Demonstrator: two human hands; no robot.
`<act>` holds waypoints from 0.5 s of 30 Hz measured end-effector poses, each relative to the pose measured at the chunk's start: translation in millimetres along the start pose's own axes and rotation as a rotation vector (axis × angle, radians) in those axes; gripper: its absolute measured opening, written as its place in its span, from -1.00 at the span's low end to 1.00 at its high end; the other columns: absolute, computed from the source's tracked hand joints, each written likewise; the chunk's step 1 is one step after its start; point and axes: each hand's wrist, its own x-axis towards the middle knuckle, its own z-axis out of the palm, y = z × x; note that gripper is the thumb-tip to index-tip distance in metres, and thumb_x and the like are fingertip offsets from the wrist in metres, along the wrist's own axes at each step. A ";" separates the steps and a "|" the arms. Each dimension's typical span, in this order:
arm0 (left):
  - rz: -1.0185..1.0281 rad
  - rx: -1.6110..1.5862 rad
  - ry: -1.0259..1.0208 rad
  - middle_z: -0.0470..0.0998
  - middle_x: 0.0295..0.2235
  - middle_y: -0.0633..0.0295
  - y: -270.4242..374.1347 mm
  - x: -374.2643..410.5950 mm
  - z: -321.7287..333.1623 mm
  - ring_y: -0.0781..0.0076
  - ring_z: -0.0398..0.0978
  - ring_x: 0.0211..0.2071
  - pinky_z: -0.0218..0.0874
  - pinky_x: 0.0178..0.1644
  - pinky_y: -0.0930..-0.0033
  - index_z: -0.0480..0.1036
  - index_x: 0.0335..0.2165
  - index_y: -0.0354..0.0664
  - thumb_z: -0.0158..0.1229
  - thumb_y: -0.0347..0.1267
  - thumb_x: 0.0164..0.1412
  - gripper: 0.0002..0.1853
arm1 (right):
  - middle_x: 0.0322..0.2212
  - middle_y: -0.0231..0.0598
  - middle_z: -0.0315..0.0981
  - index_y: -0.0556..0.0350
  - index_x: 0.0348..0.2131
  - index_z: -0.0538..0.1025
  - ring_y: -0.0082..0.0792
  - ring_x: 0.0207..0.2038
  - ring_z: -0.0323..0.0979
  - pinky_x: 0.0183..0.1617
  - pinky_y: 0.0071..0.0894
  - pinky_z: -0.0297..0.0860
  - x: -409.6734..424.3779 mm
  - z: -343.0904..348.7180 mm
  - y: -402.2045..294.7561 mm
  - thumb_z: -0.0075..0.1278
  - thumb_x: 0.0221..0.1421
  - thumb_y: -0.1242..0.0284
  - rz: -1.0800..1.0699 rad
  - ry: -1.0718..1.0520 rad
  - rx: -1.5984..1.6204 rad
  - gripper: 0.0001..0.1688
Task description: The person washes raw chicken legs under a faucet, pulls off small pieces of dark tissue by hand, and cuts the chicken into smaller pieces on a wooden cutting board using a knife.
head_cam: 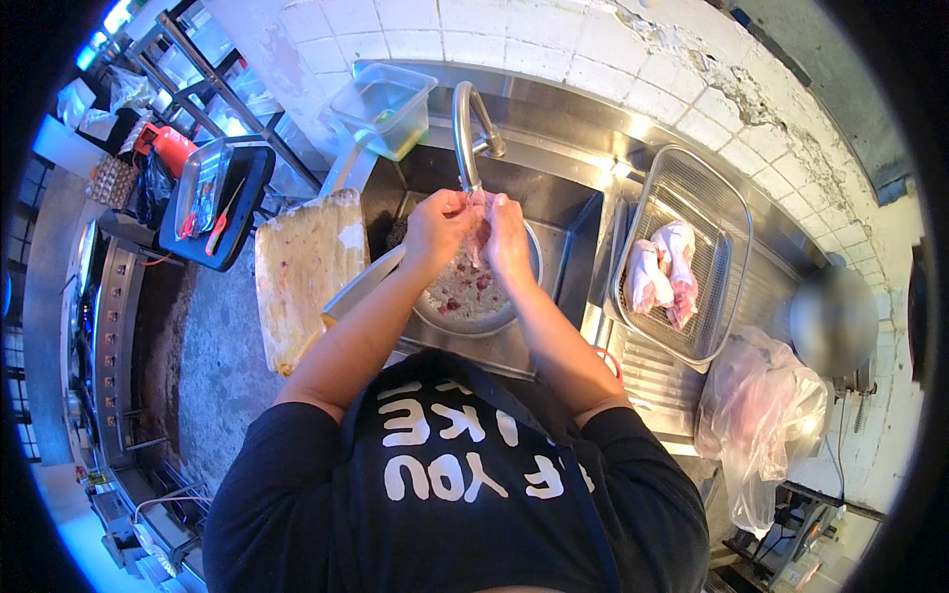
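Note:
Both my hands meet over a stainless steel sink (571,222), just below the mouth of a curved metal tap (464,133). Between the fingers of my left hand (437,230) and my right hand (511,241) is a piece of pale pink raw meat (477,248), partly hidden by them. Under it, in the sink, sits a round metal vessel (474,326) with reddish scraps scattered over its inside. To the right, raw chicken legs (673,270) lie in a rectangular wire mesh basket (744,259) on the ribbed steel drainboard.
A stained cutting board (308,274) lies left of the sink. Behind it stands a clear plastic tub (382,111). A plastic bag (767,415) with pinkish contents rests at the drainboard's right end. Farther left, a black tray (215,252) holds tools with orange handles.

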 end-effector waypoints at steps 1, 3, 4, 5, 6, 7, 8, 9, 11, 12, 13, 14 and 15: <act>-0.106 -0.179 -0.057 0.50 -0.45 0.17 -4.1 3.0 -4.0 0.48 0.45 -0.44 0.28 -0.37 0.43 0.49 -0.36 -0.31 0.17 -0.31 0.11 -0.76 | -0.22 -0.12 0.34 0.20 -0.12 0.43 -0.26 -0.12 0.30 0.02 -0.32 0.23 -2.8 1.5 2.7 -0.40 0.30 0.10 -0.209 0.042 -0.314 -0.42; -0.269 -0.478 -0.108 0.50 -0.45 0.23 -5.0 3.3 -6.6 0.54 0.44 -0.46 0.27 -0.38 0.49 0.49 -0.36 -0.30 0.18 -0.31 0.12 -0.77 | -0.21 -0.10 0.26 0.20 -0.07 0.43 -0.24 -0.08 0.23 0.04 -0.29 0.17 -6.7 2.5 7.9 -0.37 0.30 0.17 -0.205 0.066 -0.270 -0.47; -0.327 -0.596 -0.101 0.50 -0.44 0.27 -1.8 1.6 -6.4 0.58 0.43 -0.46 0.26 -0.38 0.52 0.48 -0.38 -0.29 0.18 -0.33 0.12 -0.79 | -0.20 -0.10 0.25 0.19 -0.07 0.43 -0.25 -0.09 0.23 0.03 -0.29 0.18 -7.6 2.2 7.7 -0.36 0.30 0.19 -0.228 0.080 -0.298 -0.49; -0.384 -0.715 -0.094 0.50 -0.44 0.30 1.9 0.9 -6.4 0.61 0.41 -0.47 0.26 -0.39 0.55 0.48 -0.40 -0.28 0.17 -0.35 0.13 -0.82 | -0.19 -0.10 0.24 0.18 -0.06 0.43 -0.25 -0.10 0.24 0.02 -0.29 0.19 -8.0 2.6 7.6 -0.34 0.30 0.20 -0.250 0.094 -0.326 -0.51; -0.420 -0.719 -0.106 0.50 -0.44 0.30 10.6 1.0 -6.9 0.61 0.41 -0.47 0.25 -0.39 0.56 0.47 -0.39 -0.29 0.17 -0.36 0.13 -0.83 | -0.19 -0.10 0.28 0.14 -0.06 0.44 -0.22 -0.12 0.23 0.02 -0.28 0.18 -8.5 3.0 7.2 -0.32 0.29 0.25 -0.297 0.120 -0.354 -0.56; -0.454 -0.724 -0.120 0.49 -0.44 0.30 21.6 2.3 -7.7 0.61 0.40 -0.47 0.24 -0.39 0.58 0.47 -0.38 -0.29 0.17 -0.37 0.13 -0.83 | -0.19 -0.10 0.31 0.10 -0.06 0.45 -0.18 -0.15 0.22 0.02 -0.27 0.17 -8.5 3.0 6.7 -0.29 0.28 0.29 -0.345 0.149 -0.384 -0.60; -0.489 -0.729 -0.134 0.49 -0.45 0.30 26.7 3.5 -8.0 0.61 0.40 -0.47 0.23 -0.39 0.59 0.46 -0.37 -0.29 0.17 -0.38 0.13 -0.84 | -0.19 -0.10 0.34 0.06 -0.06 0.45 -0.15 -0.17 0.21 0.01 -0.27 0.16 -8.6 2.9 5.9 -0.27 0.26 0.33 -0.393 0.178 -0.414 -0.63; -0.448 -0.684 -0.175 0.49 -0.45 0.30 23.3 4.3 -9.2 0.61 0.39 -0.47 0.23 -0.39 0.59 0.46 -0.36 -0.28 0.16 -0.38 0.13 -0.84 | -0.22 -0.09 0.34 0.06 -0.06 0.45 -0.16 -0.16 0.22 0.01 -0.27 0.16 -9.3 3.9 1.6 -0.26 0.26 0.33 -0.428 0.183 -0.436 -0.63; -0.366 -0.592 -0.255 0.48 -0.45 0.30 11.3 7.0 -11.7 0.61 0.38 -0.46 0.22 -0.39 0.60 0.45 -0.34 -0.27 0.15 -0.39 0.14 -0.84 | -0.26 -0.06 0.32 0.07 -0.06 0.45 -0.17 -0.15 0.22 0.01 -0.28 0.17 -11.0 4.4 -7.6 -0.26 0.26 0.31 -0.498 0.194 -0.480 -0.63; -0.358 -0.626 -0.266 0.47 -0.46 0.30 10.4 8.6 -11.6 0.62 0.38 -0.47 0.21 -0.39 0.61 0.45 -0.34 -0.27 0.15 -0.38 0.14 -0.84 | -0.24 -0.06 0.33 0.08 -0.05 0.44 -0.21 -0.15 0.23 0.01 -0.30 0.17 -9.9 1.6 -7.8 -0.26 0.26 0.30 -0.411 0.164 -0.427 -0.62; -0.350 -0.659 -0.276 0.47 -0.47 0.30 9.4 10.1 -11.4 0.63 0.37 -0.48 0.20 -0.40 0.61 0.45 -0.35 -0.27 0.15 -0.38 0.14 -0.84 | -0.23 -0.06 0.34 0.09 -0.05 0.43 -0.24 -0.15 0.24 0.01 -0.31 0.18 -7.2 -3.1 -7.1 -0.26 0.26 0.29 -0.324 0.135 -0.374 -0.61; -0.341 -0.693 -0.285 0.47 -0.47 0.30 8.4 10.7 -11.4 0.63 0.36 -0.48 0.19 -0.41 0.62 0.44 -0.36 -0.27 0.15 -0.38 0.15 -0.84 | -0.21 -0.06 0.35 0.10 -0.04 0.42 -0.27 -0.14 0.25 0.00 -0.33 0.18 -3.8 -8.2 -5.8 -0.26 0.27 0.28 -0.238 0.105 -0.321 -0.60; -0.330 -0.692 -0.289 0.46 -0.48 0.31 8.4 11.6 -10.9 0.64 0.36 -0.49 0.18 -0.42 0.62 0.44 -0.37 -0.26 0.14 -0.37 0.15 -0.85 | -0.22 -0.09 0.36 0.13 -0.04 0.41 -0.32 -0.15 0.27 -0.01 -0.35 0.20 1.9 -16.4 3.4 -0.27 0.27 0.27 -0.103 0.079 -0.147 -0.59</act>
